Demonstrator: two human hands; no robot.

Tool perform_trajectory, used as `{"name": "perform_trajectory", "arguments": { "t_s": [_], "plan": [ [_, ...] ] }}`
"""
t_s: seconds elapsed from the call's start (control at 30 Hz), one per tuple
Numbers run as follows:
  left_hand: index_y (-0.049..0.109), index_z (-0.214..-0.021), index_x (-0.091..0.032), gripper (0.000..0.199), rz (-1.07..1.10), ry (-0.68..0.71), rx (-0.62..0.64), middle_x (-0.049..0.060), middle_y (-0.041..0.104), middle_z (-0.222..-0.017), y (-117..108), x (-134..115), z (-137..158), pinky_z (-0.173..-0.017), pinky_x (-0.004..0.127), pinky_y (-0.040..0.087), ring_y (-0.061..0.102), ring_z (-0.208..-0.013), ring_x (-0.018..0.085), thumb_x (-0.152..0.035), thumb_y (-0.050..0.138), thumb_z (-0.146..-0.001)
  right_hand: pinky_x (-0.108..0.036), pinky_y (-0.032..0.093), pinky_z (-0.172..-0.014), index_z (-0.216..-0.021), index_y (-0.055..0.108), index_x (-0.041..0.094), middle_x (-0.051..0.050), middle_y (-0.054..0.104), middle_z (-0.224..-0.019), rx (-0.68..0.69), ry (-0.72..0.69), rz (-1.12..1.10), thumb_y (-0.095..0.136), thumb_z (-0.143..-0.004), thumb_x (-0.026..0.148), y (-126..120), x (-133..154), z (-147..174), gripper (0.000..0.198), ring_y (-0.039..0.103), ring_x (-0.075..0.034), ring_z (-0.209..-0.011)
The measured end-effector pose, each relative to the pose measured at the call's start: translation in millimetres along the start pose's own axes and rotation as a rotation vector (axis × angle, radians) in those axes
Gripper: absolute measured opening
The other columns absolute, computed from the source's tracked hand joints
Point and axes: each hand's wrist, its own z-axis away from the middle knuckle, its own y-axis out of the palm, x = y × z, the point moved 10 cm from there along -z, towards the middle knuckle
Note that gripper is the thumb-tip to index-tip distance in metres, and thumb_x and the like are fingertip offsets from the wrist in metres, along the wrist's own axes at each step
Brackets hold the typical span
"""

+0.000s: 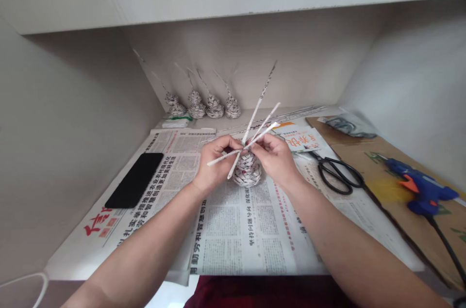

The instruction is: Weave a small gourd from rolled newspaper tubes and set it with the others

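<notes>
Pinching paper strips atop woven paper gourd over newspaper, left hand and right hand with fingers nearly closed, gourd probably light, springy, crushable, best gripped at strip bases.

Four woven gourds, upper middle-left; fifth gourd, centre. Two hands, centre. One phone, left. One scissors pair, one glue gun, right.

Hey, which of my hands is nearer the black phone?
Left. Your left hand is to the right of the phone, across some newspaper; your right hand is farther right, beyond the woven paper piece.
</notes>
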Motion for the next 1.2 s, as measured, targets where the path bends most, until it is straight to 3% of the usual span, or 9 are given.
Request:
{"name": "perform_trajectory", "arguments": {
  "t_s": [0.2,0.43,0.53,0.77,1.0,1.2],
  "plan": [
    [0.062,-0.066,-0.015,0.013,-0.106,0.054,0.044,0.0,0.065,-0.067,4,-10,1,-0.063,0.022,0.045,0.056,-0.062,0.01,-0.018,0.072,-0.074,-0.032,0.049,-0.077,-0.083,0.071,0.022,0.0,0.071,-0.079,0.072,0.011,-0.112,0.075,-0.072,0.032,6,-4,0,0.015,0.064,-0.017,-0.078],
    [0.061,-0.069,-0.015,0.016,-0.067,-0.022,0.056,0.001,0.066,-0.07,4,2,-1,-0.063,0.023,0.046,0.058,-0.064,0.012,-0.024,0.074,-0.073,-0.029,0.047,-0.069,-0.078,0.065,0.021,0.002,0.065,-0.072,-0.004,0.043,-0.198,0.076,-0.069,0.032,3,-5,4,0.018,0.058,-0.014,-0.068],
    [0.059,-0.067,-0.015,0.02,-0.081,-0.059,0.041,0.0,0.064,-0.067,1,6,-3,-0.061,0.024,0.044,0.056,-0.062,0.012,-0.026,0.075,-0.071,-0.027,0.045,-0.063,-0.078,0.063,0.021,0.003,0.062,-0.069,0.028,0.075,-0.224,0.074,-0.071,0.033,6,-7,5,0.018,0.055,-0.013,-0.064],
    [0.059,-0.068,-0.015,0.02,0.023,-0.12,0.053,0.0,0.063,-0.068,-3,11,-8,-0.063,0.025,0.044,0.057,-0.066,0.013,-0.023,0.078,-0.068,-0.027,0.044,-0.069,-0.079,0.065,0.022,0.002,0.063,-0.078,0.07,-0.053,-0.069,0.073,-0.075,0.028,6,5,5,0.01,0.056,-0.013,-0.072],
    [0.063,-0.087,-0.016,0.029,0.271,-0.236,0.137,0.001,0.067,-0.08,9,30,-6,-0.07,0.026,0.049,0.062,-0.072,0.013,-0.023,0.08,-0.065,-0.03,0.047,-0.075,-0.085,0.067,0.021,0.0,0.067,-0.081,0.117,0.011,-0.111,0.071,-0.077,0.033,8,4,0,0.015,0.06,-0.014,-0.077],
    [0.066,-0.091,-0.016,0.029,0.151,-0.216,0.128,0.0,0.066,-0.075,7,26,-5,-0.067,0.025,0.048,0.061,-0.07,0.013,-0.023,0.078,-0.066,-0.032,0.047,-0.076,-0.082,0.065,0.02,0.0,0.066,-0.08,0.086,-0.078,0.034,0.071,-0.076,0.031,3,12,1,0.013,0.06,-0.015,-0.076]
  ]
}}
